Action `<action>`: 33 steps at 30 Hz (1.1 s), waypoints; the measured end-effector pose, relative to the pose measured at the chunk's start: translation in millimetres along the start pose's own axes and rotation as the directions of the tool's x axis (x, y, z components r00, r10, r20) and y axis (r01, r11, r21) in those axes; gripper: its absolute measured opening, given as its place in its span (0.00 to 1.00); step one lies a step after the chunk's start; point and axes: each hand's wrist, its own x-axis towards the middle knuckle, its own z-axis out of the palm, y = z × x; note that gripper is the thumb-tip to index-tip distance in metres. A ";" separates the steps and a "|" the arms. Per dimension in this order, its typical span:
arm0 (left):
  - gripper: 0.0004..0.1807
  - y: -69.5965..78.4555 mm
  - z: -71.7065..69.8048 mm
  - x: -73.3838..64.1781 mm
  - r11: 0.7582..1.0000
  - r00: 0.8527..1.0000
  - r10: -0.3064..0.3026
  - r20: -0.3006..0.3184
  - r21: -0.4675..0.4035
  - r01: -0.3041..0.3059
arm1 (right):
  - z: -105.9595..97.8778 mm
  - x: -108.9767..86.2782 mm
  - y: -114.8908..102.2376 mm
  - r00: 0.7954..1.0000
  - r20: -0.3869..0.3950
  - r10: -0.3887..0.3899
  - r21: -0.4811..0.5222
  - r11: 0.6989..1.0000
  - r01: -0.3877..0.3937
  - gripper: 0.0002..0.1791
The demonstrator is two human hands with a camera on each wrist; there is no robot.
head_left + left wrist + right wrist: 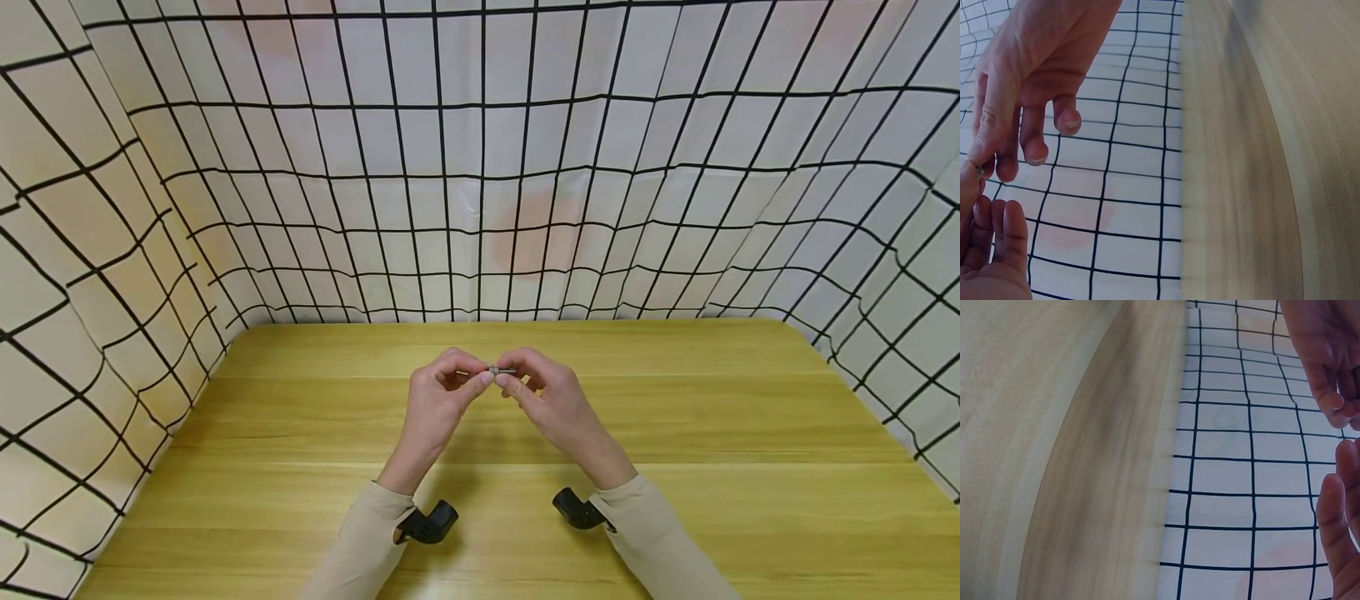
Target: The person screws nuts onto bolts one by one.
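In the head view, a small silvery metal piece (494, 369) with a thicker end and a thin straight shaft lies level between the fingertips of both hands. My left hand (437, 400) pinches its thick end between thumb and forefinger. From the other side, the thumb and forefinger of my right hand (558, 404) pinch it along the shaft. The fingertips of the two hands meet around it, above the table. Only a glint of the metal piece (980, 170) shows in the left wrist view; the fingers hide most of it.
A wood-grain table (300, 467) spreads beneath both forearms. White walls with a black grid (390, 200) stand behind it and at both sides. Black wrist devices (429, 523) stick out from the beige sleeves (360, 546).
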 end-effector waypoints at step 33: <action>0.05 -1.7 0.1 -1.9 0.994 0.999 -0.045 -0.014 0.096 0.046 | -7.3 0.7 -3.5 0.994 -0.024 0.109 -0.032 0.993 -0.109 0.05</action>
